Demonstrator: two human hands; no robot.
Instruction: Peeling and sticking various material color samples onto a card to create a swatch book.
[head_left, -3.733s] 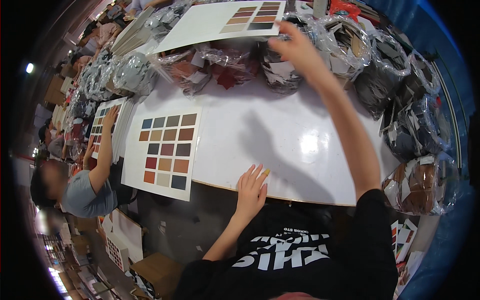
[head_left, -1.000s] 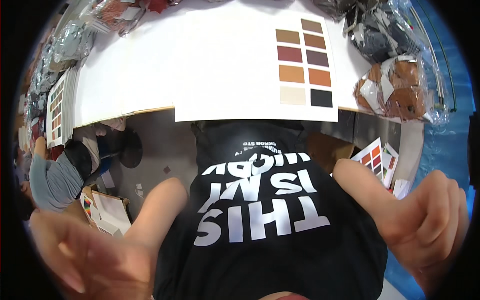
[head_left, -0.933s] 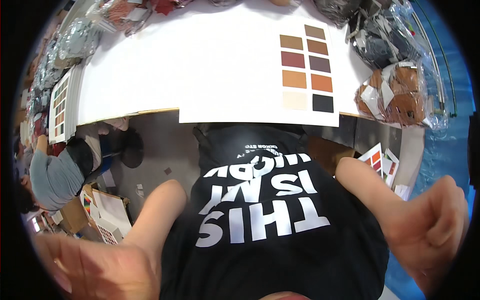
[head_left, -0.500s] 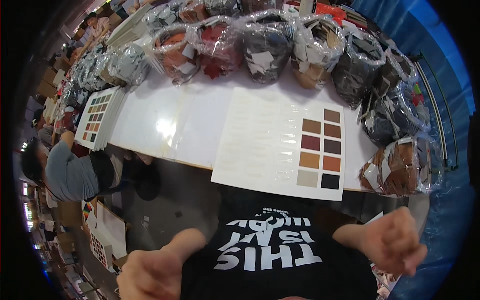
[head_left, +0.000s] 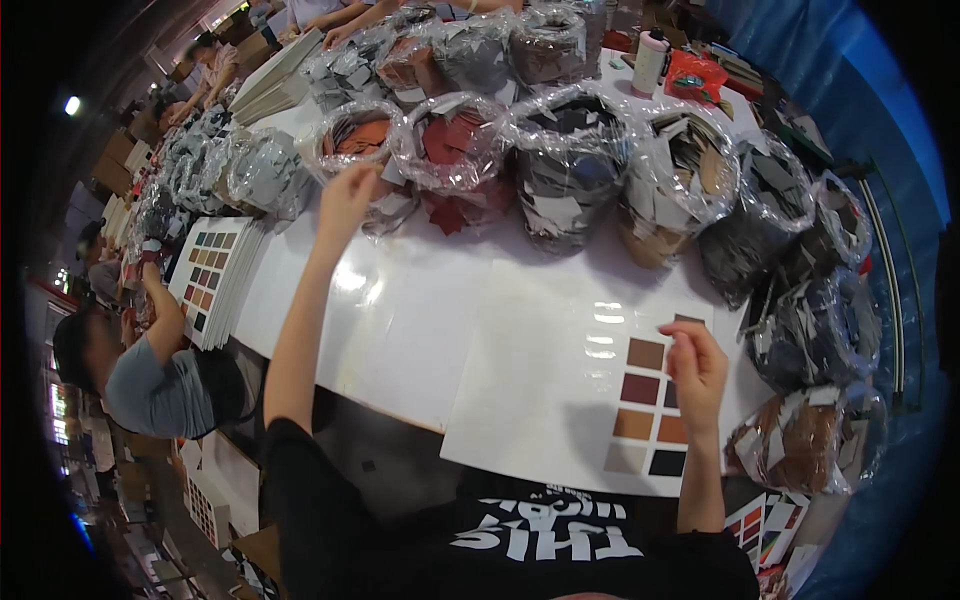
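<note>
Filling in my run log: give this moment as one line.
left hand: by clear bag, orange pieces inside, contact unclear | right hand: over swatch card on white table

Worn on the person's head, as the left of two side-by-side fisheye cameras; facing down and forward over the near edge of the white table [head_left: 400, 350]. Nearest to the black shirt front [head_left: 545, 530] just below that edge, and close above the swatch sheet [head_left: 540, 400] overhanging it. Reaching on past the row of plastic bags [head_left: 565, 165] along the table's far side, out to the co-worker [head_left: 165, 395] by its left end and the blue sheeting [head_left: 845, 60] beyond its right edge. Upright, unmirrored, bending straight edges toward a round black rim
</note>
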